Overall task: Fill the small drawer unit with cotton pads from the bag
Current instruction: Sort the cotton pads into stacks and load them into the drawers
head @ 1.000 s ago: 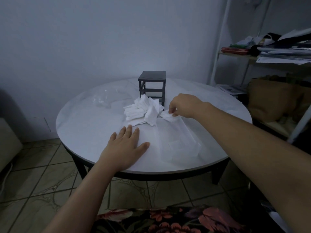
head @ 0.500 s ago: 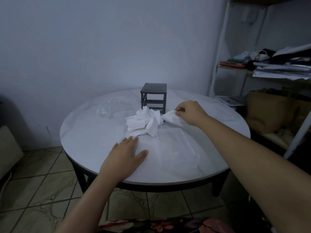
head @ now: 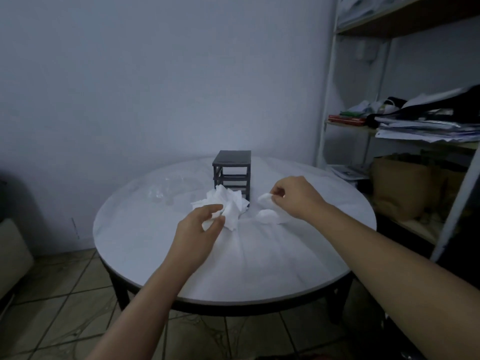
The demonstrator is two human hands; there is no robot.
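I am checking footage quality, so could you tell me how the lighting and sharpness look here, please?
Head view: dim and blue-grey, with no hard shadows; the white pads and pale table blend, so pad edges are soft; the clear plastic barely shows; wide-angle bending curves the shelf post; both forearms look stretched.

Table, frame centre: smooth pale top, slight sheen, faint marble-like veining; dark matt rim and legs. Drawer unit, centre: dark grey, matt, looks plastic, drawers missing from frame. Pads, beside it: white, soft, fibrous, matt, crumpled heap. Clear plastic, left of the unit: thin, glossy, wrinkled. Floor, lower left: glazed tiles, dull shine. Wall: matt paint. Shelf, upper right: wooden board, white frame; paper stacks.
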